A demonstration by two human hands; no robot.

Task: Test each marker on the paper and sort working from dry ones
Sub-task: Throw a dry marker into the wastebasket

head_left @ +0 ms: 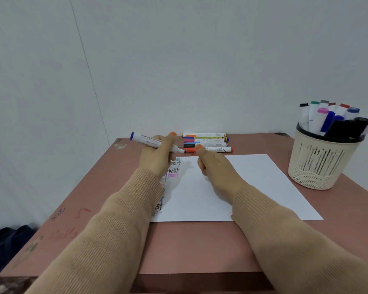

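My left hand [157,154] grips a white marker [149,141] with a blue end, lifted over the top left of the paper [249,187]. Its bare tip points right. My right hand [210,164] is curled into a fist right at that tip, thumb up. The marker's cap is hidden inside the fist. The paper's left edge carries several coloured "test" words [173,169], partly covered by my left arm. A row of several markers [206,142] lies side by side beyond the paper, near the wall.
A cream plastic basket [319,164] packed with several upright markers stands at the right, beside the paper. The pink table [200,247] ends against the wall behind the marker row. Scribbles mark its left side. Dark fabric lies on the floor at the left.
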